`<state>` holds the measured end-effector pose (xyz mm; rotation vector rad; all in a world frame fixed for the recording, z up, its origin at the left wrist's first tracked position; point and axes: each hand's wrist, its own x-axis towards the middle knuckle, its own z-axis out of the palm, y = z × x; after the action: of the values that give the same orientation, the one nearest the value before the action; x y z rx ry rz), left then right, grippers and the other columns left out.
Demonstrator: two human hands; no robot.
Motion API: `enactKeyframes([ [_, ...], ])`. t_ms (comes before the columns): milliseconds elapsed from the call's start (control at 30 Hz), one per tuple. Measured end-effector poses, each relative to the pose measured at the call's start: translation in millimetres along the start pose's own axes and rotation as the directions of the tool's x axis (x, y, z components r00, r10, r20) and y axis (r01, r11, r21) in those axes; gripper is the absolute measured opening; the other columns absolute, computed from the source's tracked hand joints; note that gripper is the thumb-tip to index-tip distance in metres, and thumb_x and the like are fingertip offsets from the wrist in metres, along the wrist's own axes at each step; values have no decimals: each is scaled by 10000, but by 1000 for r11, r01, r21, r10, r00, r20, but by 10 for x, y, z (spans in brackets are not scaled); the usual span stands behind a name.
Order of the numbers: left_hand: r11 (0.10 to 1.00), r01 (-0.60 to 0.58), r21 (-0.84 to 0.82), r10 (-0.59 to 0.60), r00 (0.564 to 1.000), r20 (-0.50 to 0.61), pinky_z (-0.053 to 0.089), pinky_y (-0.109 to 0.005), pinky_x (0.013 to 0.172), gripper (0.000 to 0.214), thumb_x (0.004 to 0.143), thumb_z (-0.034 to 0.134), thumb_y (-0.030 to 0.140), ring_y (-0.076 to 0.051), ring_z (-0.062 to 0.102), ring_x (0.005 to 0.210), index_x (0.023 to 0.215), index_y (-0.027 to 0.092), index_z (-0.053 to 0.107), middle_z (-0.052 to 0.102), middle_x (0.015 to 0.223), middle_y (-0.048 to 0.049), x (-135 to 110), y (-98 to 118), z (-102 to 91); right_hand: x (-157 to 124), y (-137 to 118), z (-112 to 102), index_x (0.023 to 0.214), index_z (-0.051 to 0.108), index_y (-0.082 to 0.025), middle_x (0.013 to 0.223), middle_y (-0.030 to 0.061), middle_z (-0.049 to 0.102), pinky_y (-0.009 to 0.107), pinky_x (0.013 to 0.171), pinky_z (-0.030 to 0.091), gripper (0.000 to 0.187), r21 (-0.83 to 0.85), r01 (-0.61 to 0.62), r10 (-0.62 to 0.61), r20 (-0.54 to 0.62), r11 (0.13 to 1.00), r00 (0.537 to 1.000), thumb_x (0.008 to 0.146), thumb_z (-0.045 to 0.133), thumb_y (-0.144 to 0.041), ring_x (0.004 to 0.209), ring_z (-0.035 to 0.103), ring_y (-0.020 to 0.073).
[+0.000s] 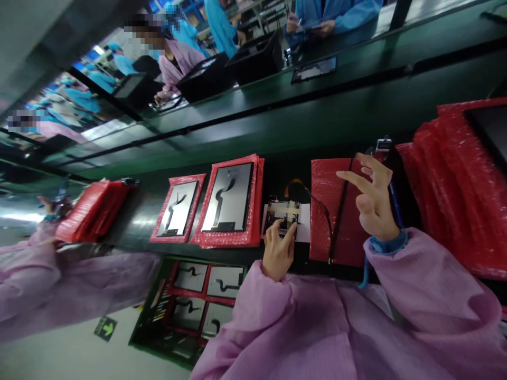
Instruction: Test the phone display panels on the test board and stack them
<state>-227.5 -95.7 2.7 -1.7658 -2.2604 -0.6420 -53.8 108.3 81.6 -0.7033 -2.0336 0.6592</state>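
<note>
My left hand [278,250] rests on a small black circuit board [283,211] with tan tape across it, its fingertips touching the board and slightly apart. Under the board lies a white sheet [304,224]. An orange and dark ribbon cable [317,198] runs from the board towards a thin dark panel [348,227] with a reddish sheen, over a red bubble-wrap bag [321,221]. Raised at the panel's upper part is my right hand [374,200], fingers spread and thumb apart. Whether its fingertips touch the panel I cannot tell.
Two display panels [227,200] [178,208] lie on red bubble wrap to the left. Red bags [447,195] are piled at right, more [93,208] at far left. A green crate [158,311] below holds several panels. Co-workers sit beside and across.
</note>
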Motion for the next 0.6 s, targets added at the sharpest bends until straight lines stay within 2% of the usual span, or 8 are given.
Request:
enactKeyframes([
  [200,990,-45,136,46,999,-7,499,-518,973,432,950,511,144,-334,514,1196,1357,241,621,513,1386,-182,-4,0,27,20,24,14,1281,647,-435,1533,-5,395,619,1120,360,539,27,79,-78,-35,997,996,1000,230,-629,1378,384,370],
  [300,988,-56,144,56,998,5,500,-528,973,423,954,502,151,-348,536,1227,1349,247,620,550,1396,-182,6,-6,32,38,-6,-23,1258,678,-369,1426,70,473,609,1103,376,606,25,105,-103,-65,994,993,987,236,-682,1314,440,351],
  [367,993,-63,100,64,998,-14,483,-539,1006,412,972,483,174,-350,541,1270,1365,219,600,564,1417,-190,7,0,26,25,-72,-108,1264,682,-312,1242,108,561,581,1049,431,603,49,46,-44,-36,998,998,991,281,-670,1190,527,314],
  [433,994,-110,19,110,993,-32,444,-548,1070,434,995,468,232,-349,503,1359,1419,187,546,539,1473,-200,1,20,16,-28,-152,-245,1307,648,-286,1128,102,615,525,962,495,544,77,-88,85,43,993,995,1000,346,-620,1052,590,272],
  [533,956,-274,-107,281,958,55,366,-538,1166,521,1019,441,353,-330,381,1493,1508,174,444,454,1572,-191,-5,76,8,-177,-209,-511,1374,565,-295,1235,101,640,475,853,543,521,9,-279,276,134,960,952,940,523,-579,947,634,256],
  [600,925,-355,-133,373,916,150,327,-534,1204,556,1029,419,395,-315,330,1528,1532,159,406,420,1600,-185,4,115,12,-283,-192,-689,1371,550,-300,1219,111,658,465,765,565,565,-67,-319,325,100,945,941,867,630,-542,858,653,257],
])
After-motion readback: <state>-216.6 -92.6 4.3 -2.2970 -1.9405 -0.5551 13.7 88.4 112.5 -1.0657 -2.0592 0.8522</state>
